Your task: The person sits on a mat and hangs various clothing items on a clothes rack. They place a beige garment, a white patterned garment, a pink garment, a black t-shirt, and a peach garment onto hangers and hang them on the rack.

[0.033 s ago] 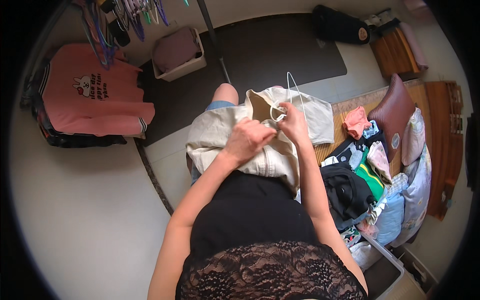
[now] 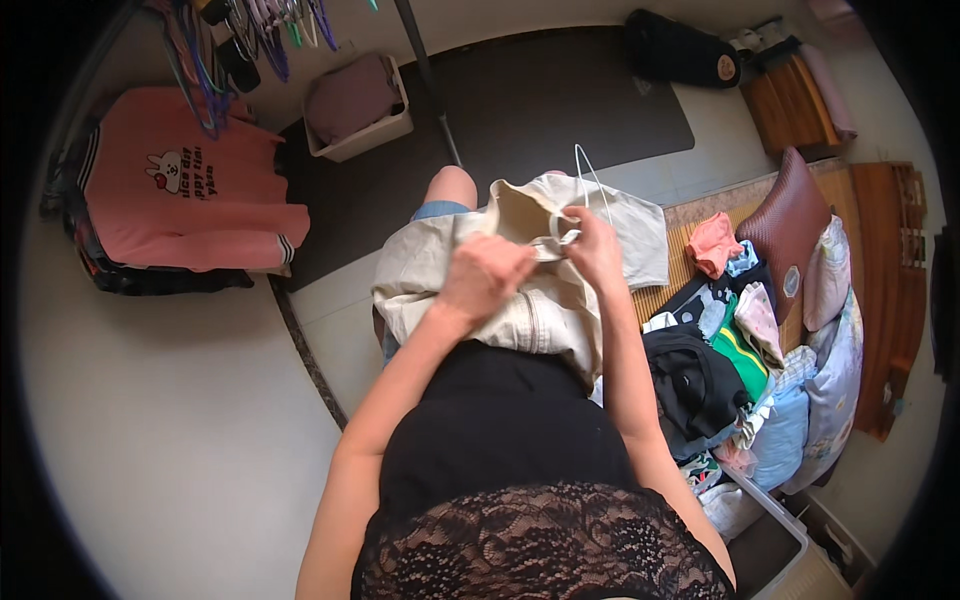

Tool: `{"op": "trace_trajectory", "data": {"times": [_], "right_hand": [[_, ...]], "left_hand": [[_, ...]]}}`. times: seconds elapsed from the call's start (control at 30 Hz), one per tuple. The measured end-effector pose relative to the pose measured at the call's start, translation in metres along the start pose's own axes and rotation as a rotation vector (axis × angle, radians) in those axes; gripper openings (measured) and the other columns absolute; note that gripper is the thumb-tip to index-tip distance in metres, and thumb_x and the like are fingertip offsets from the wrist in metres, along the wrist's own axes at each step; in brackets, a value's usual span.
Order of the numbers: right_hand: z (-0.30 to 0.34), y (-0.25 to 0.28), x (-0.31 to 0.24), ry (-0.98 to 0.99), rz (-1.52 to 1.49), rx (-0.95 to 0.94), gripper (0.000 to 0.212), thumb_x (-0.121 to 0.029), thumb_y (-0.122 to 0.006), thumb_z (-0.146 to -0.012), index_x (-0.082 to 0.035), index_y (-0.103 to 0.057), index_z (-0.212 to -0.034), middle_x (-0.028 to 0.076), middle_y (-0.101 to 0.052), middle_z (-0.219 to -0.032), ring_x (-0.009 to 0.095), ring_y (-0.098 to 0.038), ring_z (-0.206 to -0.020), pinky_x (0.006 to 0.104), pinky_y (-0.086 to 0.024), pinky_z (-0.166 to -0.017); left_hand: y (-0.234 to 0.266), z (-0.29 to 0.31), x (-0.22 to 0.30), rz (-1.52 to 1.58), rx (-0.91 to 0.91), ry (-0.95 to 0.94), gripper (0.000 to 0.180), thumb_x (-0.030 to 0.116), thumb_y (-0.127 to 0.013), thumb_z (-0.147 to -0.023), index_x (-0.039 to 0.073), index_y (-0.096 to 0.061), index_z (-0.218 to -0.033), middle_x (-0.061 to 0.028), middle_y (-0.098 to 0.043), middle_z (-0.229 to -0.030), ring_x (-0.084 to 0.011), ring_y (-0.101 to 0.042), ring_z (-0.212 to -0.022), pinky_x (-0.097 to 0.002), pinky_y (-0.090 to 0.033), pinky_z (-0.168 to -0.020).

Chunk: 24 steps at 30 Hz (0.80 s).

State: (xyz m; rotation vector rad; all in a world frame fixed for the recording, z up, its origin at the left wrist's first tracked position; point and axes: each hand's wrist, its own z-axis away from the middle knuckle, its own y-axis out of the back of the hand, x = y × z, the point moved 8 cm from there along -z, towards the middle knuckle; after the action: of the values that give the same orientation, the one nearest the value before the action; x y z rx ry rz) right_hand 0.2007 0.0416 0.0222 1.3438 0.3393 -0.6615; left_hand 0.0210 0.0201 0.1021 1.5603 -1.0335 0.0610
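Note:
A cream garment lies spread across my lap, its opening facing up between my hands. My left hand is closed on the near edge of that opening. Just to the right, my right hand pinches a white clothes hanger at the garment's edge. One thin bend of the hanger sticks up beyond the right hand; the rest is partly hidden by fingers and cloth. A stitched seam runs down the garment below my hands.
Piled clothes and a maroon cushion lie on the woven mat at right, above a clear plastic bin. A pink sweatshirt hangs at left under several hangers. A white basket stands beside a metal pole.
My left hand has shifted slightly left, drawing the garment's edge with it. My right hand has moved a little down and right, and the opening between the hands shows wider.

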Motion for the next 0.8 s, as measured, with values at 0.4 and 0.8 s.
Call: {"op": "trace_trajectory", "data": {"times": [0.4,0.8], "right_hand": [[0.035,0.114,-0.047,0.088,-0.453,0.207,0.022,-0.008,-0.065,-0.084,-0.003,-0.067,-0.105,-0.002,-0.054,-0.065,0.005,-0.048,-0.059,0.0205,-0.039,-0.056],[0.052,0.086,-0.063,0.172,-0.254,0.047,0.017,-0.016,-0.074,-0.08,-0.005,-0.071,-0.091,0.015,-0.069,-0.083,0.028,-0.068,-0.078,0.0336,-0.051,-0.07]], "left_hand": [[0.002,-0.021,0.002,0.202,-0.044,-0.065,0.042,0.028,-0.069,-0.082,0.002,-0.058,-0.113,-0.0132,-0.063,-0.104,-0.0317,-0.061,-0.096,-0.0408,-0.049,-0.083],[-0.061,-0.001,-0.042,1.221,-0.321,0.784,0.024,0.02,-0.064,-0.091,-0.001,-0.062,-0.1,0.0024,-0.059,-0.081,-0.0024,-0.05,-0.066,-0.0181,-0.04,-0.056]]}}
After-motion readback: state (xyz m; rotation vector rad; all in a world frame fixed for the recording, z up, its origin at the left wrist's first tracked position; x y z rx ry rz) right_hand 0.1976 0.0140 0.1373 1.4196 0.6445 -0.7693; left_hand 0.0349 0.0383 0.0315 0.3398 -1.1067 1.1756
